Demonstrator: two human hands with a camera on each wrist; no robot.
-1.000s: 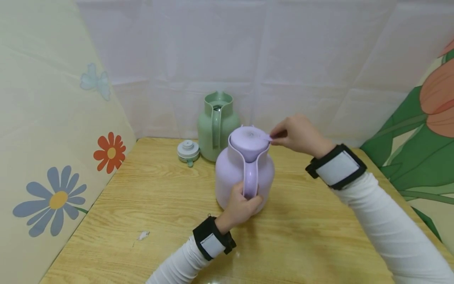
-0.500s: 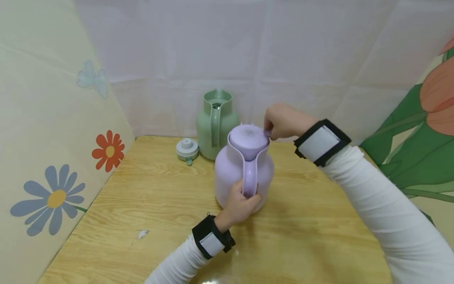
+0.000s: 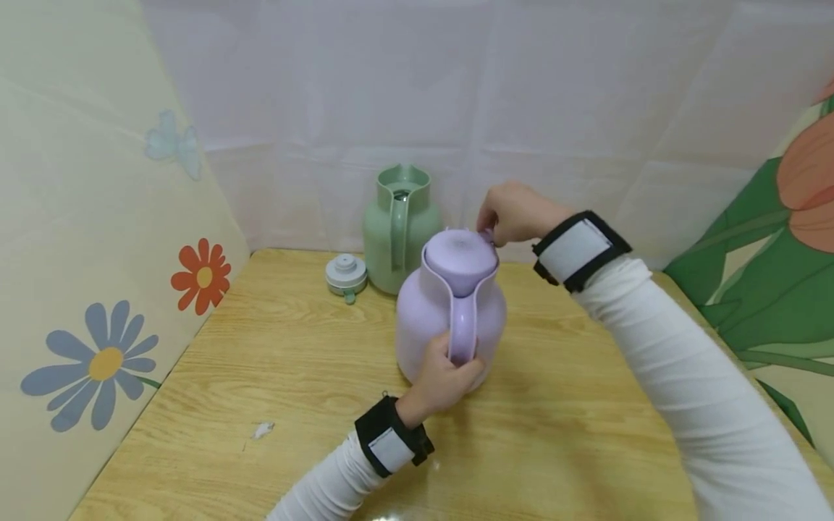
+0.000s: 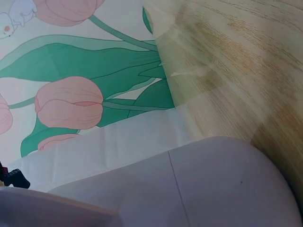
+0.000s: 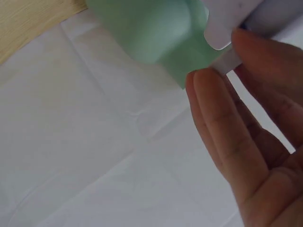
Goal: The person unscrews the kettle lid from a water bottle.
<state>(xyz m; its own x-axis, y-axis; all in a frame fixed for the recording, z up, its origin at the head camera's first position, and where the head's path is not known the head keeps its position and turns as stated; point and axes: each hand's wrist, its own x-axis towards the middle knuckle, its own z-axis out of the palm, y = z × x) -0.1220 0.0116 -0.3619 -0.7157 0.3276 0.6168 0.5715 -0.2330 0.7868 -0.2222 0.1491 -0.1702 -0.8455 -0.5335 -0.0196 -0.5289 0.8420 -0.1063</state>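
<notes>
A lilac thermos jug [image 3: 422,307] stands upright on the table with a lilac lid [image 3: 460,250] seated in its neck. My left hand [image 3: 438,380] grips the lower part of its handle [image 3: 463,325]. At the back right of the lid, my right hand [image 3: 523,212] pinches the lid's small tab [image 5: 226,61] between thumb and fingers. The right wrist view shows those fingertips closed over the tab beside the jug's rim. In the left wrist view the jug's smooth side [image 4: 227,184] fills the bottom, and the left hand is out of sight.
Behind the lilac jug is a green thermos jug [image 3: 378,239] with its neck uncovered. A grey-white stopper [image 3: 345,271] with a green tab sits to its left. The wooden table [image 3: 300,347] meets a pale sheet [image 3: 365,87] at the back and flower-printed sheets at both sides.
My right hand has swung leftward and away round the lid's edge, and the tab has turned with it toward the back. The left hand has kept its grip on the handle.
</notes>
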